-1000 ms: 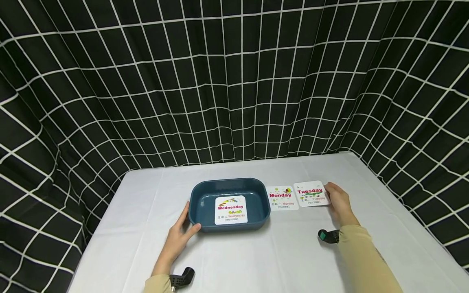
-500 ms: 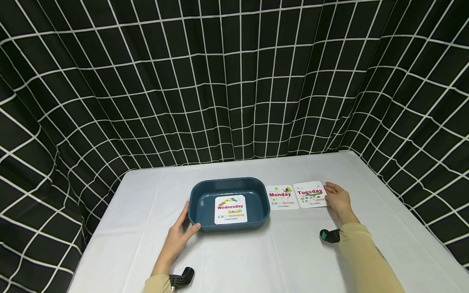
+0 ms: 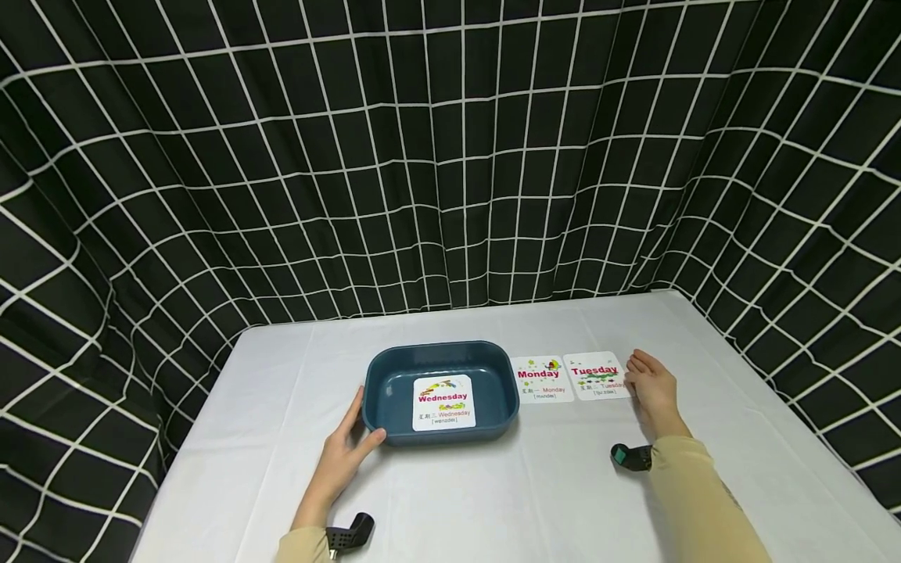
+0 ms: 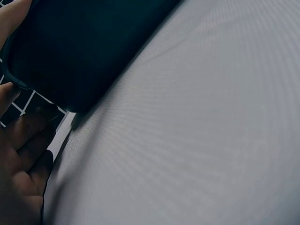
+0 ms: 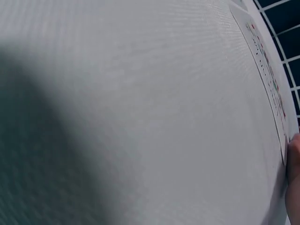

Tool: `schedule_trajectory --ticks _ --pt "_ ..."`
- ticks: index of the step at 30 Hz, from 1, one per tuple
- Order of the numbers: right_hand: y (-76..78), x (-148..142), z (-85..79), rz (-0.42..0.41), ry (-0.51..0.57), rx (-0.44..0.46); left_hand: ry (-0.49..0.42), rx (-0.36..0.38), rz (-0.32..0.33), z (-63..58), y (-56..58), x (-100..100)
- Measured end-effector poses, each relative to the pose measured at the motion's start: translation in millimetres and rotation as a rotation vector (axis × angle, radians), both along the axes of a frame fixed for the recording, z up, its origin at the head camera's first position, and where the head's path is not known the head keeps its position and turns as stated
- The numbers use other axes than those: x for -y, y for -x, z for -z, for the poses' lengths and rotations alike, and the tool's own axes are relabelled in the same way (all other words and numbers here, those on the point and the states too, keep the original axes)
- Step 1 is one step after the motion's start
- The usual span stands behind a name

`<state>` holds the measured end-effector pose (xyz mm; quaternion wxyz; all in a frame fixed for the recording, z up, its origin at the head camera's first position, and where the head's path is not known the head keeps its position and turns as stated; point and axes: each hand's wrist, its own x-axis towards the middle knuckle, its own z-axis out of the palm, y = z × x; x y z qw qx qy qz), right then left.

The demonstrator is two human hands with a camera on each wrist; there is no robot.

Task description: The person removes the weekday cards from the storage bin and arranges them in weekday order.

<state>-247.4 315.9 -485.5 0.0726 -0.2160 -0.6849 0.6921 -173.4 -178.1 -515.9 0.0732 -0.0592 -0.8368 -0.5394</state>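
landmark: one blue dish [image 3: 394, 403], rounded corners, upright on a white cloth [image 3: 450, 500].

item, wednesday card [image 3: 443, 404]: inside the dish, face up, towards its near side; no hand on it.

item, monday card [image 3: 540, 383]: flat on the cloth, face up, just right of the dish; left edge partly hidden by the rim.

item, tuesday card [image 3: 597, 377]: face up, farther right of the dish, close beside the monday card, slightly tilted against it.

item, left hand [image 3: 341, 453]: at the left end of the dish; thumb and forefinger spread wide and nearly straight, thumb at the near rim, forefinger along the end wall; the other fingers bend loosely in the left wrist view.

item, right hand [image 3: 651, 391]: farthest right of the dish, by the tuesday card's outer edge; fingers loosely bent, apparently holding nothing; whether one touches the card cannot be told.

item, grid curtain [image 3: 450, 156]: black with white lines, behind the dish.

progress, as judged: two cards out and set in a row to the right of the dish, monday nearest; the tuesday card seems placed. outstanding: the wednesday card, in the dish. anything under it: cannot tell.
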Motion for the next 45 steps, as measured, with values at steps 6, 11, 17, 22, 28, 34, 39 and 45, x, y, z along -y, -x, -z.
schedule_trajectory --ticks 6,11,17,22,28,34,39,45 --pt "-3.4 -3 -3.3 -0.022 -0.05 -0.036 0.007 0.002 -0.002 -1.6 -0.8 -1" --pt "1.4 2 -13.5 -0.101 -0.191 -0.107 0.002 -0.002 0.001 -2.7 -0.6 -1" --pt "18.7 23 -15.4 -0.199 0.052 -0.253 0.007 -0.004 0.002 -1.4 -0.9 -1" --pt "13.1 62 -42.7 -0.249 0.184 -0.313 -0.002 0.0 0.001 -2.1 -1.0 -2" --pt "7.9 105 -67.5 -0.249 0.285 -0.295 -0.003 -0.002 -0.001 -1.6 -0.3 -1" --pt "8.4 143 -69.0 -0.328 0.332 -0.328 0.016 0.007 -0.011 0.7 -1.3 1" --pt "6.7 172 -67.9 -0.406 0.256 -0.308 0.017 -0.003 -0.006 -0.3 -1.4 0" --pt "6.4 196 -64.7 -0.508 0.101 -0.235 0.03 -0.007 -0.004 -1.1 -1.1 0"
